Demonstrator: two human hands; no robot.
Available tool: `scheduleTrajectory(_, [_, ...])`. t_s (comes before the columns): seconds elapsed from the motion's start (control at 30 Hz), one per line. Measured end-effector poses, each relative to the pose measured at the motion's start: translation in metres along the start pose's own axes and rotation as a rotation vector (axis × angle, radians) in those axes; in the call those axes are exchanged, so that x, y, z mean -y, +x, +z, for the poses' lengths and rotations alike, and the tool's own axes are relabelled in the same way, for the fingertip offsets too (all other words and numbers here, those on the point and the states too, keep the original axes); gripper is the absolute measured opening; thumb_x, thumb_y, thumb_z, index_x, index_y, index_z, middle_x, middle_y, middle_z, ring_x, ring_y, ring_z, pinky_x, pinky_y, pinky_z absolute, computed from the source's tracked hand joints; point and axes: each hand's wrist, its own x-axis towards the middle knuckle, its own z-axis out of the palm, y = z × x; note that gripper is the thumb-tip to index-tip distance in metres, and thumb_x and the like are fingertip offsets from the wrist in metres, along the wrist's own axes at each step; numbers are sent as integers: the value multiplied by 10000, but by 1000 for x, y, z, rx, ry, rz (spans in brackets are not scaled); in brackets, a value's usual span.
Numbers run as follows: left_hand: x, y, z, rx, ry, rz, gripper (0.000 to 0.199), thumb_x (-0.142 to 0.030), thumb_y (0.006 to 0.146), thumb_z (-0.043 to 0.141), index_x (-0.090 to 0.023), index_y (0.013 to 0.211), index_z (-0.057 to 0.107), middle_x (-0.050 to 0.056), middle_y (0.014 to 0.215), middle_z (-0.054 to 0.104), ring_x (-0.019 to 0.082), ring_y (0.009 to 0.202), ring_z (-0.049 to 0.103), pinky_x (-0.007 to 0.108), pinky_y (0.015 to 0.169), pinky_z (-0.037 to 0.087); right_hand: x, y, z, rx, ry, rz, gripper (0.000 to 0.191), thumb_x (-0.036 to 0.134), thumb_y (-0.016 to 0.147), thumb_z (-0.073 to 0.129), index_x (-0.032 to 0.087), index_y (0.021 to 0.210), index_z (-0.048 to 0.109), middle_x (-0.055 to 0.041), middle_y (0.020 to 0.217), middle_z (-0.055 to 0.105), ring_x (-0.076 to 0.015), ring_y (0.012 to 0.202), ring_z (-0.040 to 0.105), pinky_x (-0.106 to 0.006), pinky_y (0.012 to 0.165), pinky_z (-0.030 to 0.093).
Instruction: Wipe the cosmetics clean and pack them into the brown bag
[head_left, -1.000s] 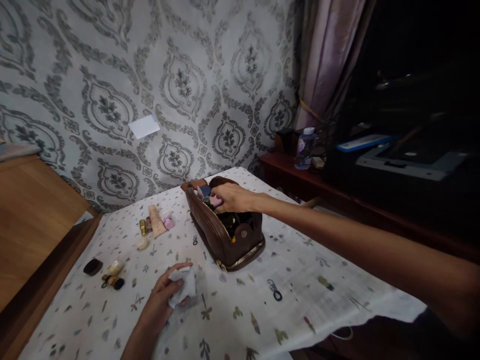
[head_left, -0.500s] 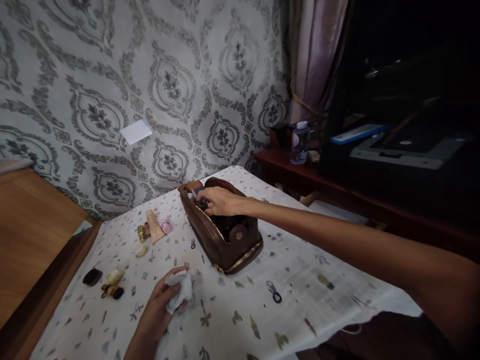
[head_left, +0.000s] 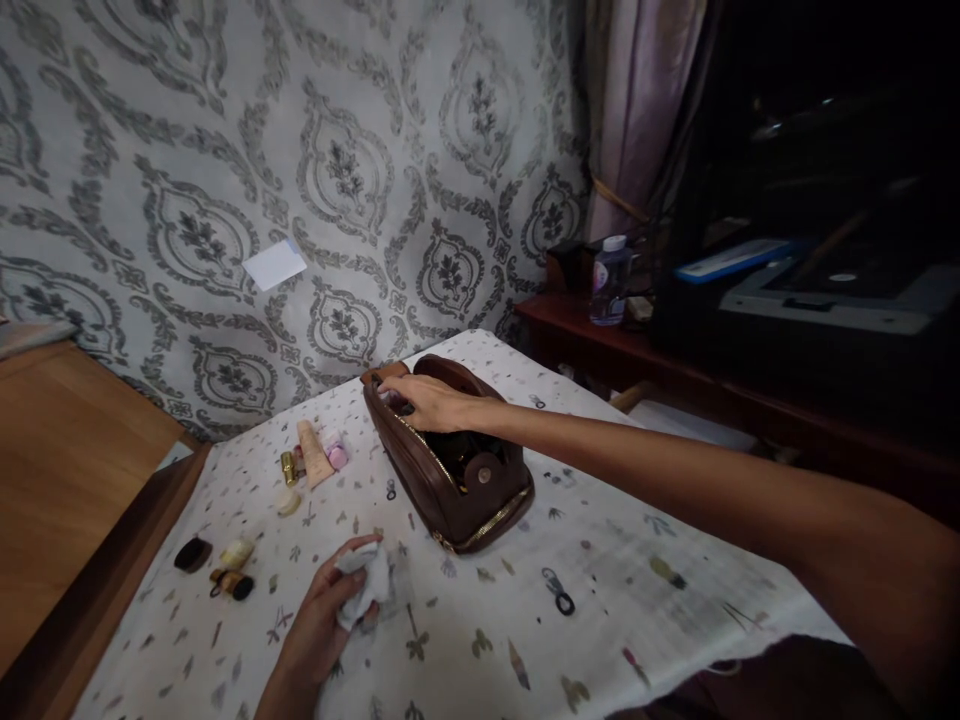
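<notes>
A brown zip bag stands on the cloth with its top unzipped. My right hand reaches into its far end, fingers curled and partly hidden by the bag's edge; what they grip is not clear. Nearer me, my left hand is closed around a crumpled white tissue, just above the cloth. Left of the bag lie a beige tube, a small gold container, a pink-capped item and a pale round piece.
A black round lid, a yellowish jar and a small dark-capped bottle lie on the patterned tablecloth at left. Wooden furniture borders the left side. A clear bottle stands on the red-brown shelf.
My right hand has gone slightly deeper into the bag, and the dark blue thing by its fingers no longer shows. My left hand still holds the tissue. The view has shifted slightly.
</notes>
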Motion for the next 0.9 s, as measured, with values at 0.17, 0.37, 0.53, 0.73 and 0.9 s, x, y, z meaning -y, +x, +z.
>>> scheduleTrajectory(0.17, [-1,-1,2,8,-12,13,488,-335,599,872,-165,1040,749,24,786,574,113,643,488,217,518,428,8,6,-1,95,3,38,286,171,826,611,195,1102,684,-63,1085,713,-215,1004,646,-239,799,436])
scheduleTrajectory(0.37, [-3,-3,4,47,-9,20,464,-322,625,858,-154,1042,743,14,734,568,111,621,493,216,520,416,7,5,3,79,19,119,222,192,816,615,173,1019,703,-49,1010,725,-200,919,655,-222,710,418])
scheduleTrajectory(0.53, [-2,-4,3,73,1,24,454,-309,654,834,-156,1068,729,20,748,579,120,639,512,218,540,418,8,9,6,76,100,95,370,183,766,668,184,1135,684,-48,1078,717,-192,949,648,-213,742,431])
scheduleTrajectory(0.73, [-2,-5,3,115,6,35,454,-321,651,834,-152,1061,734,17,715,564,110,608,485,208,526,387,3,13,10,71,203,84,257,107,714,652,149,964,693,-10,890,691,-152,823,621,-199,690,433])
scheduleTrajectory(0.9, [-2,-7,2,122,31,40,472,-353,656,840,-162,1077,739,22,728,577,123,625,494,214,535,372,-4,10,7,163,370,14,231,92,703,645,140,928,660,7,846,660,-140,810,605,-209,728,457])
